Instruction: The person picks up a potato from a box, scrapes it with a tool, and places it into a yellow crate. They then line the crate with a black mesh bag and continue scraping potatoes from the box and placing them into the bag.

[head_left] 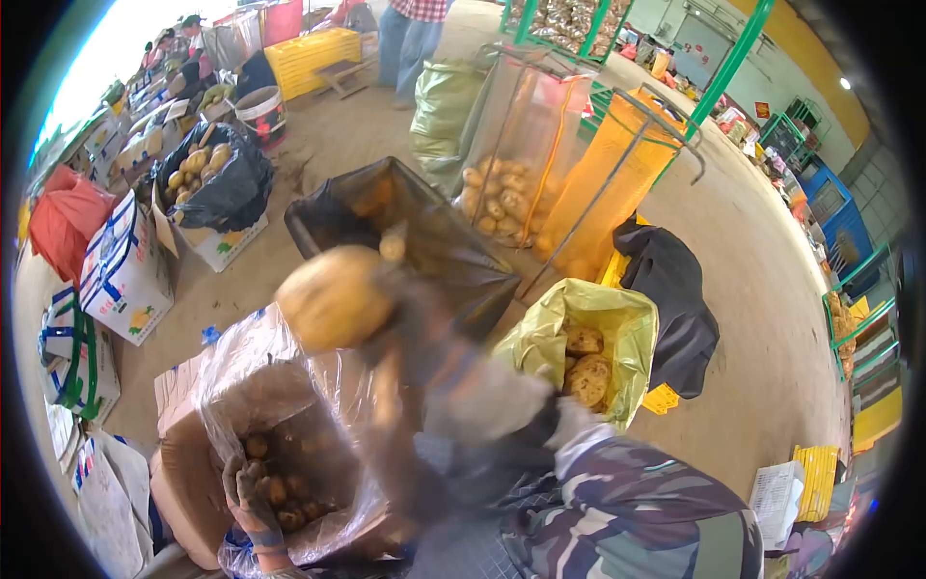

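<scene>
My right hand (415,314), gloved and smeared by motion, is closed on a large potato (333,297) above the near edge of a dark-lined bin (439,256). My left hand (251,507), in a grey and orange glove, is inside the near left side of a cardboard box (183,482). Its fingers look stretched out beside small potatoes (289,489) at the bottom. Clear plastic film (227,372) lines that box and hangs over its rim. To the right, a yellow-green bag (526,333) stands open with large potatoes (586,378) in it.
Behind the bin, a mesh sack (502,198) of potatoes and an orange sack (603,183) hang on a metal frame (632,145). At left are a black bag (241,183) with potatoes and white cartons (125,270). A person (413,39) stands at the back.
</scene>
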The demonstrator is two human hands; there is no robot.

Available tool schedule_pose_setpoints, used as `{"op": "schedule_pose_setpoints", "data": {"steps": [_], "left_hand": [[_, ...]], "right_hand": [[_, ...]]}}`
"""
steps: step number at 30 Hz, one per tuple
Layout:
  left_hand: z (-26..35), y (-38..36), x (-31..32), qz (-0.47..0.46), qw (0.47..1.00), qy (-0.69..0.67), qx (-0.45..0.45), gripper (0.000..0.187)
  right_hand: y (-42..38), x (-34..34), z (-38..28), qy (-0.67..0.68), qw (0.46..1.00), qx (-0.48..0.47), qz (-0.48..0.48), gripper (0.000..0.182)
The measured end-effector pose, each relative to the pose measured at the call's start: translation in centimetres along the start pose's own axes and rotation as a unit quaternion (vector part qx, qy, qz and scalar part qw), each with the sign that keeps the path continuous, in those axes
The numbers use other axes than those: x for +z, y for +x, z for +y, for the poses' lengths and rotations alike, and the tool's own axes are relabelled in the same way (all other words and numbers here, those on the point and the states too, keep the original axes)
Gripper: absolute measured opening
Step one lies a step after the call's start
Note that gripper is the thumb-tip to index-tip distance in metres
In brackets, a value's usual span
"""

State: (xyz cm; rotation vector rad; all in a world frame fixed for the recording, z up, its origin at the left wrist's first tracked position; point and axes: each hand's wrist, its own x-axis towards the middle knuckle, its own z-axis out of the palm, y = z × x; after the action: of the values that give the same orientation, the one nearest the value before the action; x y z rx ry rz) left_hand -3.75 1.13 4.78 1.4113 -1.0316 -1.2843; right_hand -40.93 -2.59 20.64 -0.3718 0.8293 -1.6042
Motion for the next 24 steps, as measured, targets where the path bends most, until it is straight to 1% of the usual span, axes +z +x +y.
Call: {"op": "schedule_pose_setpoints", "data": {"steps": [2,3,4,5,6,7,10,11,14,17,18,19,21,22,23,24], "left_hand": [[-0.1,-1.0,-0.2,0.019,0.999,-0.015,-0.029,0.050],[-0.3,-1.2,-0.2,0.022,0.999,-0.022,-0.022,0.046],[-0.5,-1.0,-0.6,0.007,0.999,-0.040,-0.028,0.046],[-1.0,-0.6,-1.2,-0.010,0.998,-0.058,-0.035,0.046],[-1.6,-0.1,-1.6,-0.030,0.996,-0.075,-0.041,0.046],[-2.6,0.6,-1.7,-0.030,0.993,-0.108,-0.042,0.039],[-5.1,3.0,-1.9,-0.075,0.979,-0.168,-0.089,0.030],[-4.9,2.7,-0.7,-0.033,0.981,-0.152,-0.115,0.029],[-5.4,3.0,-0.4,-0.074,0.976,-0.145,-0.144,0.030],[-3.7,1.5,0.3,-0.025,0.990,-0.064,-0.122,0.032],[-2.7,1.3,0.7,-0.052,0.993,-0.061,-0.089,0.029],[-1.9,0.9,0.5,-0.072,0.994,-0.055,-0.061,0.027],[-0.3,0.0,1.2,-0.043,0.994,-0.077,-0.057,0.027],[0.6,-0.7,1.4,-0.029,0.994,-0.088,-0.054,0.027],[0.5,-0.4,1.1,-0.034,0.997,-0.055,-0.035,0.026],[-1.9,0.4,-1.1,-0.089,0.926,0.242,0.276,0.030]], "right_hand": [[0.1,-6.0,-9.1,-0.008,0.987,-0.144,-0.078,0.043],[0.2,-9.0,-13.7,-0.004,0.970,-0.213,-0.116,0.045],[-0.5,-10.4,-19.1,-0.035,0.962,-0.252,-0.095,0.048],[-1.0,-12.7,-24.2,-0.068,0.945,-0.317,-0.040,0.048],[-2.5,-11.9,-27.2,-0.108,0.897,-0.426,0.042,0.043],[-3.9,-12.2,-29.6,-0.072,0.897,-0.427,0.086,0.041],[-6.3,-14.1,-35.1,-0.081,0.862,-0.481,0.138,0.039],[-6.2,-14.8,-36.6,-0.069,0.862,-0.485,0.127,0.037],[-4.0,-14.8,-41.4,-0.143,0.842,-0.496,0.154,0.037],[-0.9,-13.5,-44.4,-0.220,0.829,-0.480,0.182,0.039],[0.1,-12.8,-44.5,-0.247,0.828,-0.470,0.182,0.039],[0.9,-12.3,-44.3,-0.282,0.827,-0.454,0.175,0.040],[3.1,-11.4,-41.7,-0.362,0.834,-0.393,0.137,0.042],[4.6,-10.4,-38.7,-0.404,0.840,-0.349,0.098,0.042],[6.3,-9.2,-35.0,-0.447,0.841,-0.301,0.045,0.043],[7.4,-8.4,-30.2,-0.490,0.833,-0.257,-0.008,0.044]]}}
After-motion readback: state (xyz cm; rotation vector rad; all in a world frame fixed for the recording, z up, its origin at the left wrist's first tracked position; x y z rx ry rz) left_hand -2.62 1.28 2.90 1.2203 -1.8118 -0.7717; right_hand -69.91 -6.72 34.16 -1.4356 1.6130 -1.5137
